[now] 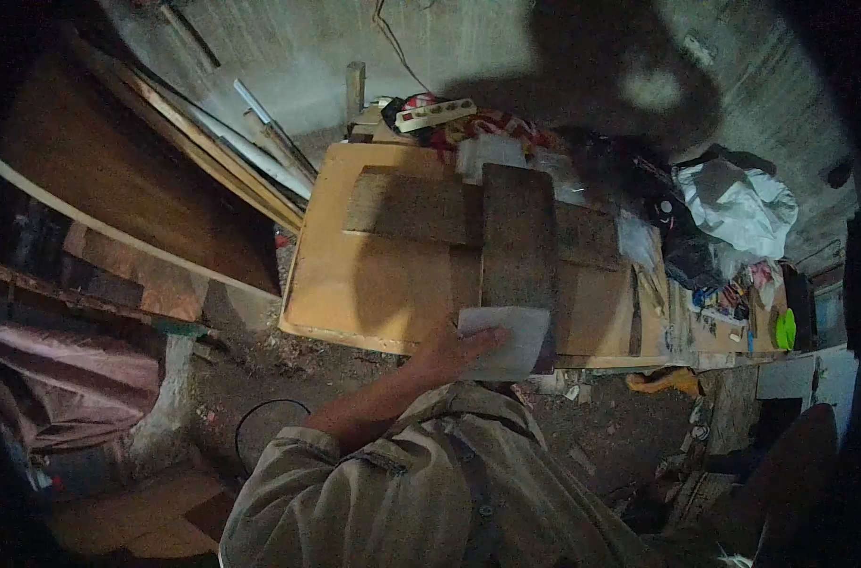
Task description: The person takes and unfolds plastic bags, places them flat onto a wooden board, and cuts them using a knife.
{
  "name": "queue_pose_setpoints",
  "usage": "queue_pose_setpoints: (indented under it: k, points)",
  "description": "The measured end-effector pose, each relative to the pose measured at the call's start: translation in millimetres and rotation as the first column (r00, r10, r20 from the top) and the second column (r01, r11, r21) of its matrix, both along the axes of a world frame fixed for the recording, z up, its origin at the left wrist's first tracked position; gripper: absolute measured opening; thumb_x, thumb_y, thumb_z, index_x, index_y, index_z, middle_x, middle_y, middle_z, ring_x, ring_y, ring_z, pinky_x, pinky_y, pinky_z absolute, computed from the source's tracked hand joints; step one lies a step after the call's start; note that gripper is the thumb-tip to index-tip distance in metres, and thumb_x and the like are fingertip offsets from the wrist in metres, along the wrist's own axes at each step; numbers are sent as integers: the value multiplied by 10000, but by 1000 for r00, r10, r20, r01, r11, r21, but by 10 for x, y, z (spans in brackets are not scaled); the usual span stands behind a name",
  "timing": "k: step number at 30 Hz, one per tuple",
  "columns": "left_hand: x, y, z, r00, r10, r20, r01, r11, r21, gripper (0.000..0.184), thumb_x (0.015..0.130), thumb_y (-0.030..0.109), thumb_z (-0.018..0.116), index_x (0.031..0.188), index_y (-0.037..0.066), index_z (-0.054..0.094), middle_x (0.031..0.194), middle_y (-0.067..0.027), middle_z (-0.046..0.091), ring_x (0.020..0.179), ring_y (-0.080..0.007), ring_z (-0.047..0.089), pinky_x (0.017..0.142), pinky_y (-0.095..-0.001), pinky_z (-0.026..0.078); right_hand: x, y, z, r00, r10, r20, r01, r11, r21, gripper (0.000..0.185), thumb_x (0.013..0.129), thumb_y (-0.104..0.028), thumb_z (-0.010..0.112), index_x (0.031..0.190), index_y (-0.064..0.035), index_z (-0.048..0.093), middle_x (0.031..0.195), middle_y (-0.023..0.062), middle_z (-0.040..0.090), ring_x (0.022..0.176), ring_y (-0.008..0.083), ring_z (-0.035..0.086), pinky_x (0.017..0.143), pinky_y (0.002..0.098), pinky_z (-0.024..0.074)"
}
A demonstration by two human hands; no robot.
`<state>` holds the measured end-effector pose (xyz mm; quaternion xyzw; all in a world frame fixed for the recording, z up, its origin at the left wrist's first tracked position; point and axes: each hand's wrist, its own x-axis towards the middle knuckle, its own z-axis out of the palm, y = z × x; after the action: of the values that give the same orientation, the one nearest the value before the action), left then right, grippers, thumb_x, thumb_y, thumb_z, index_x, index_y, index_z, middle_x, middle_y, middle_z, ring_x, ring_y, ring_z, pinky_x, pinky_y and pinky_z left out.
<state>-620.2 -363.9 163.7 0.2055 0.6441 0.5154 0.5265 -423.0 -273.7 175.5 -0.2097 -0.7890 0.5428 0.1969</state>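
Note:
My left hand (449, 348) is closed on a pale rectangular sheet (508, 352), its thumb lying across the top face. Whether the sheet is paper or plastic is too dim to make out. It sits over the near end of a dark wooden board (518, 227) that points away from me. That board lies crosswise on another flat wooden board (412, 208), and both rest on a tan tabletop (393, 308). My right hand does not show in the picture.
A white power strip (436, 115) lies at the table's back edge. Black and white bags (741, 204) are heaped at the right, near a bright green object (784, 328). Long planks (199, 142) lean at the left. Debris covers the ground (582, 431).

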Motion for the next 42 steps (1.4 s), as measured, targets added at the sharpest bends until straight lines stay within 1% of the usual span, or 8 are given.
queue_pose_setpoints:
  k: [7,13,17,19,21,30,36,42]
  points:
    - [174,155,356,992,58,108,-69,992,108,345,886,261,682,1062,-30,619,996,-109,665,933,-172,624,799,-356,524,34,591,675,958,-12,-285,79,971,226,511,980,-412,418,1336,-45,418,1281,143,505,1201,303,465,1067,467,298]
    - [358,365,531,998,67,15,-68,996,52,385,877,245,685,1147,-3,569,1084,-131,638,997,-214,620,869,-382,508,420,1196,1270,677,-194,-710,539,787,299,517,981,-418,414,1344,-49,415,1297,144,503,1217,306,460,1077,471,290]
    - [499,479,254,970,132,205,-181,953,242,365,886,234,676,1143,-6,574,1076,-108,640,951,-202,625,847,-363,506,296,1290,725,807,-274,-524,367,927,80,512,981,-406,423,1344,-45,406,1302,144,479,1219,293,444,1070,457,289]
    - [567,635,374,988,119,-94,-127,988,-85,298,901,221,650,1075,-17,608,989,-89,661,898,-161,620,790,-346,508,81,1154,58,953,-126,-274,72,977,-201,498,979,-378,444,1335,-34,391,1297,143,435,1207,265,417,1044,426,295]
    - [648,683,212,990,102,-99,-107,993,-45,300,899,228,652,1066,-17,607,976,-88,660,891,-164,617,782,-346,503,30,938,-202,969,-92,-230,-16,903,-428,462,978,-348,467,1303,-26,401,1235,139,453,1153,243,435,1002,404,326]
    - [647,753,-342,996,83,-43,-82,997,7,423,877,299,684,1167,13,570,1066,-85,636,992,-194,589,849,-364,470,29,1187,-531,969,24,244,75,919,-386,325,956,-322,541,1050,-13,507,931,59,540,818,130,465,711,312,423]
    - [491,833,-732,992,125,-10,-125,989,-73,398,856,285,704,1134,20,599,1053,-87,649,989,-220,593,857,-388,465,-124,1317,-591,996,-21,86,55,909,-414,285,938,-301,563,985,-21,536,852,35,519,796,132,450,724,295,390]
    - [272,939,-1078,998,58,-13,-60,967,-248,377,854,287,707,1098,11,625,1031,-90,653,942,-214,595,816,-378,471,-254,1538,-832,955,-21,295,136,916,-376,287,942,-299,564,999,-18,557,866,26,510,791,136,456,736,296,399]
